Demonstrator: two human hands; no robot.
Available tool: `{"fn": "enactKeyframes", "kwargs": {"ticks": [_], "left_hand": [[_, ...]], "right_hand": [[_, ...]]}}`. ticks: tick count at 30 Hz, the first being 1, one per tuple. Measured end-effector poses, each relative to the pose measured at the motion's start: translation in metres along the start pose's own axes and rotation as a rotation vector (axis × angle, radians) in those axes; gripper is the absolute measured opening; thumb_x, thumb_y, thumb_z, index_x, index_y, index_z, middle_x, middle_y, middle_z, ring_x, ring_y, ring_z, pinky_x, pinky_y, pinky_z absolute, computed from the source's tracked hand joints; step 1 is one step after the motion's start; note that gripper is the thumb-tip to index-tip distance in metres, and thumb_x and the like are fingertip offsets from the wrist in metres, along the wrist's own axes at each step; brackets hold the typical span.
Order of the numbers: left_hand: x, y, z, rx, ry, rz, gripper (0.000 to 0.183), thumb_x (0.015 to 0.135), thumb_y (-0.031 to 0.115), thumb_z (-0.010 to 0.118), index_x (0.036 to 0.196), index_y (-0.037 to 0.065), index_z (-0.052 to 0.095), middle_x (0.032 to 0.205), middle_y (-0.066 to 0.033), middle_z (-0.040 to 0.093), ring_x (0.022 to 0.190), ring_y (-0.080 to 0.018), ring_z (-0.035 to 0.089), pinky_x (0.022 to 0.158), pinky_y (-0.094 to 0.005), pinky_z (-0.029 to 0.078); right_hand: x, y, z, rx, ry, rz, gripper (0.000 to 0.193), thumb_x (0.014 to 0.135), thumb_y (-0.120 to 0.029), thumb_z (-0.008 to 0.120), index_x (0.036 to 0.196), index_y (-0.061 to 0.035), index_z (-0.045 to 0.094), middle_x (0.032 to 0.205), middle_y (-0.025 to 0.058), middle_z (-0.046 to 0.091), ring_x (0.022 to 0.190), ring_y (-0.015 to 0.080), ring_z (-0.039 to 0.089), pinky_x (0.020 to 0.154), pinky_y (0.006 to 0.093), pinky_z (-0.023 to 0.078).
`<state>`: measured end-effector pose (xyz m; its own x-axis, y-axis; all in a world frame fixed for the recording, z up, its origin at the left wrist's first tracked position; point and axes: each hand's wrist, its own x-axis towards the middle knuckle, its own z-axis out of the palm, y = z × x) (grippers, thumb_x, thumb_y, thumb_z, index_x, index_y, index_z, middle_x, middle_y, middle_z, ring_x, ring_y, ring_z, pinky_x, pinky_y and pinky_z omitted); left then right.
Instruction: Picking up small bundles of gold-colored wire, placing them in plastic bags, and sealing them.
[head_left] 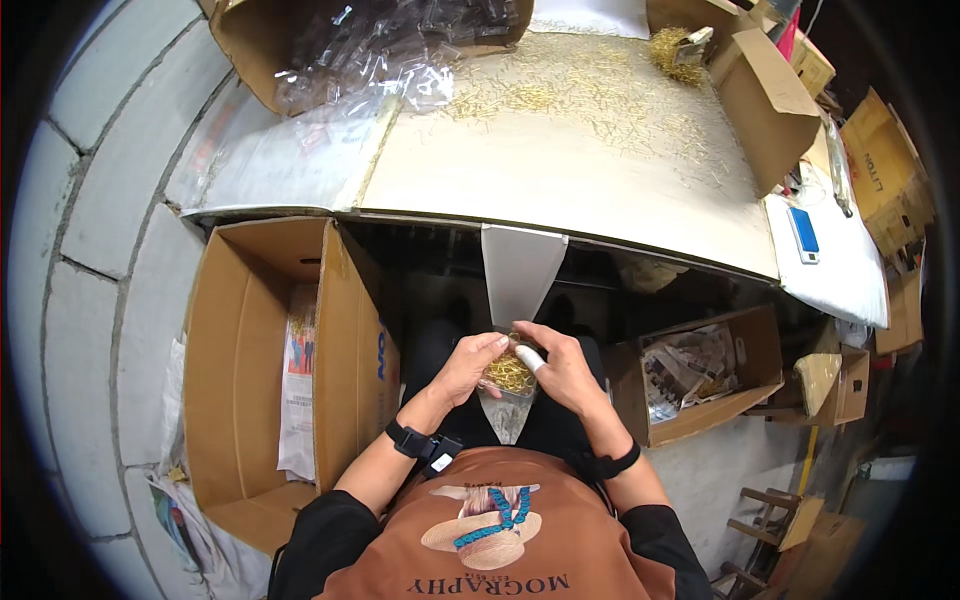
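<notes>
My left hand (466, 367) is half closed, with bent fingers, around one side of a bunch (509, 374) of thin gold pieces. My right hand (565, 372) is curved in the same manner around the other side, and its thumb, with a white wrap (529, 357), lies at the upper edge of the bunch. So the bunch is between my two hands, over my lap, in front of the grey chute (523, 265) that comes down from the edge of the surface (560, 180). It seems to sit in something clear, but my fingers cover too much of it, and I cannot tell its shape.

On the surface, many loose gold pieces (600, 105) are spread, more thickly toward the far side. A carton (245, 65) at far left has clear plastic parts (390, 50), and some of them come out over its edge. To the right there is a blue device (803, 230). Below the surface, a tall box (230, 370) stands on my left, with paper (298, 420) inside. On my right, a lower box (720, 409) also contains paper.
</notes>
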<state>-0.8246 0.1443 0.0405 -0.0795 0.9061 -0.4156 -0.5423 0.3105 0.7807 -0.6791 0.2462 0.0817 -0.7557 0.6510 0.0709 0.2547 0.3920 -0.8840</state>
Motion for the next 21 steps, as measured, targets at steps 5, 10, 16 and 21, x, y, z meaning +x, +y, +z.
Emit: {"fn": "enactKeyframes", "kwargs": {"ticks": [5, 10, 16, 21], "left_hand": [[-0.006, 0.014, 0.018, -0.107, 0.015, 0.077, 0.039, 0.099, 0.034, 0.039, 0.105, 0.000, 0.057, 0.086, -0.0082, 0.064, 0.068, -0.0134, 0.065, 0.044, -0.0244, 0.054], [-0.002, 0.014, 0.021, -0.203, 0.105, 0.140, 0.042, 0.099, 0.036, 0.036, 0.106, 0.001, 0.058, 0.088, -0.0075, 0.064, 0.069, -0.0142, 0.065, 0.046, -0.0254, 0.055], [-0.013, 0.024, 0.021, -0.162, 0.054, 0.140, 0.036, 0.098, 0.032, 0.042, 0.110, 0.002, 0.058, 0.093, -0.0083, 0.065, 0.076, -0.0156, 0.067, 0.054, -0.0271, 0.058], [-0.016, 0.021, 0.019, -0.166, 0.080, 0.165, 0.030, 0.096, 0.026, 0.048, 0.113, 0.004, 0.056, 0.103, -0.0090, 0.063, 0.088, -0.0173, 0.066, 0.057, -0.0309, 0.059]], "right_hand": [[-0.001, -0.014, 0.005, -0.058, 0.145, -0.219, 0.035, 0.073, 0.007, 0.062, 0.107, -0.0011, 0.063, 0.096, 0.0164, 0.067, 0.091, 0.0304, 0.066, 0.086, 0.0354, 0.050], [-0.012, -0.038, -0.003, -0.222, 0.005, -0.433, 0.038, 0.066, 0.011, 0.060, 0.102, -0.0033, 0.063, 0.103, 0.0135, 0.065, 0.100, 0.0316, 0.062, 0.086, 0.0397, 0.051], [-0.017, -0.034, -0.020, -0.161, 0.216, -0.357, 0.034, 0.069, 0.010, 0.060, 0.101, -0.0019, 0.063, 0.107, 0.0140, 0.063, 0.108, 0.0301, 0.059, 0.089, 0.0386, 0.049], [-0.021, -0.033, -0.020, -0.372, 0.066, -0.407, 0.044, 0.068, 0.007, 0.062, 0.111, -0.0018, 0.059, 0.118, 0.0140, 0.059, 0.117, 0.0318, 0.052, 0.099, 0.0436, 0.042]]}}
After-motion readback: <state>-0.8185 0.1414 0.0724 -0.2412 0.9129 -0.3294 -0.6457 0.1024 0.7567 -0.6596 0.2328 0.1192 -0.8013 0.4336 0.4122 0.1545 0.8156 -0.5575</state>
